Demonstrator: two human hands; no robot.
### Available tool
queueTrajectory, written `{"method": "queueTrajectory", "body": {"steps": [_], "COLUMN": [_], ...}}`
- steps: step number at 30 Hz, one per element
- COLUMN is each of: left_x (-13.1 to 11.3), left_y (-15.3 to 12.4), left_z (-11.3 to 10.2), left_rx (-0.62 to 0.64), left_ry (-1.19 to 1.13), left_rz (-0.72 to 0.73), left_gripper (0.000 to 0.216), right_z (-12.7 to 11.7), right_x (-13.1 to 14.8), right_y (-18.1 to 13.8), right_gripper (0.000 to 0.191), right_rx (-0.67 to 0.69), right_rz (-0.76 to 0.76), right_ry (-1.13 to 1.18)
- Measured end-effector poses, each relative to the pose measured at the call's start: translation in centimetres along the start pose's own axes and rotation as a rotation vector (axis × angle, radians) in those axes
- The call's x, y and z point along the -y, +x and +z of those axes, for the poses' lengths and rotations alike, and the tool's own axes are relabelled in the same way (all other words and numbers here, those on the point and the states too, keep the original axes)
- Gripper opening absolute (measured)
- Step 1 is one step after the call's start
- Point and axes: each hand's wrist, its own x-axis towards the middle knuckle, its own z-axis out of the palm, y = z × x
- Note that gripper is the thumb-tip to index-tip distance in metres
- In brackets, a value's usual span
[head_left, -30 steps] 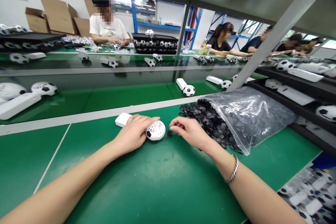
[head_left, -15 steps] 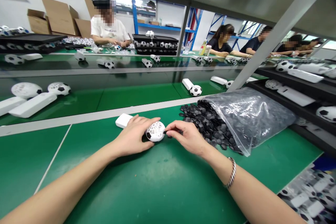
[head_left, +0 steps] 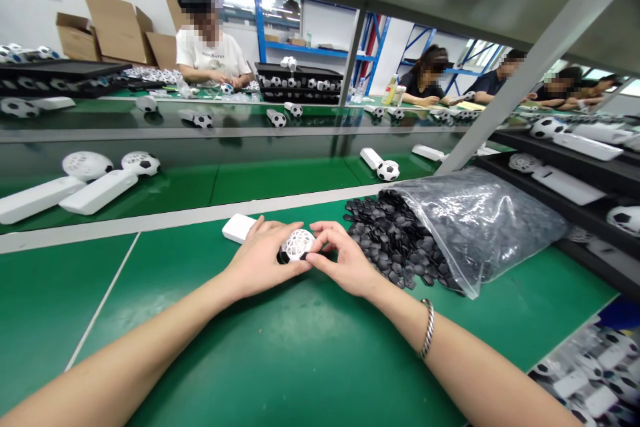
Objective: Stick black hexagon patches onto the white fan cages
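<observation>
My left hand is wrapped around a white openwork soccer-ball shell, its thumb along the near side. A white oblong handle sticks out behind that hand and seems to belong with the ball. Black patches show low on the shell's near side. My right hand is at the ball's right side, thumb and fingers pinching a small black panel against the shell; the fingers partly cover it. Just right of this hand lies a heap of loose black panels, spilling from a clear plastic bag.
A green conveyor belt beyond the pale rail carries more ball-and-handle units. Black trays of units stand at right, beside a slanted metal post. Several co-workers sit across the line.
My right hand has brought the black panel from beside the ball onto its right side. My left thumb has shifted further along the ball. The units on the near belt have moved right.
</observation>
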Motion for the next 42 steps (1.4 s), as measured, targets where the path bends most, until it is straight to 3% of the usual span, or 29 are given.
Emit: {"method": "queueTrajectory", "body": {"steps": [6,20,27,30,33,35,39,42], "left_x": [-0.2,-0.3,-0.1,0.1,0.2,0.2,-0.1,-0.7], "left_y": [0.2,0.1,0.0,-0.1,0.0,0.0,-0.1,-0.3], "left_z": [0.1,0.2,-0.4,-0.3,-0.3,-0.6,-1.3,-1.0], "left_rx": [-0.006,-0.032,0.031,0.015,-0.016,0.026,0.204,0.197], "left_ry": [-0.045,-0.129,-0.148,-0.110,-0.062,-0.052,-0.142,-0.251], "left_rz": [-0.051,-0.036,0.030,0.089,0.097,0.076,0.004,-0.063], "left_gripper": [0.065,0.060,0.060,0.070,0.071,0.068,0.072,0.073], "right_z": [0.2,0.6,0.2,-1.2,-2.2,-2.3,-2.0,-1.9], "right_x": [-0.2,-0.4,-0.2,-0.1,-0.4,-0.6,-0.8,-0.6], "right_y": [0.5,0.4,0.7,0.9,0.7,0.5,0.6,0.6], "right_gripper": [0.026,0.031,0.028,0.016,0.020,0.021,0.007,0.009], "right_rx": [0.084,0.031,0.031,0.080,0.117,0.142,0.150,0.149], "right_rz": [0.146,0.128,0.102,0.105,0.132,0.142,0.158,0.119], "right_ry": [0.286,0.136,0.120,-0.051,-0.379,-0.512,-0.548,-0.504]}}
